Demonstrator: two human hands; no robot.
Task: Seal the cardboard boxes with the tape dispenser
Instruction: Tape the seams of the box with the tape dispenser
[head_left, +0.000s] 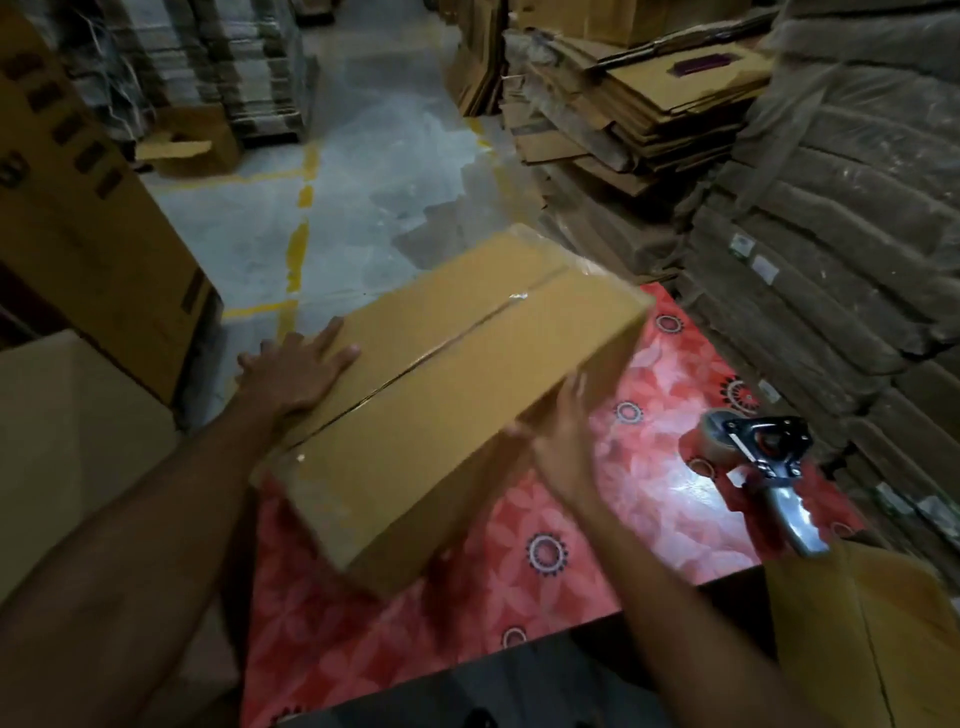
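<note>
A long brown cardboard box (467, 374) lies slantwise on a table with a red flowered cloth (649, 499). Clear tape runs along its closed top seam. My left hand (296, 369) rests flat with spread fingers on the box's near-left top corner. My right hand (561, 441) presses with straight fingers against the box's right side; it is blurred. The tape dispenser (763, 457), black frame with a metal handle and a roll of tape, lies on the cloth to the right of the box, apart from both hands.
Tall stacks of flattened cardboard (649, 119) and wrapped bundles (857, 234) rise at the right. Large brown boxes (88, 218) stand at the left. Another cardboard piece (872, 639) lies at the table's near-right corner. Grey concrete floor (363, 171) with yellow lines stretches beyond the table.
</note>
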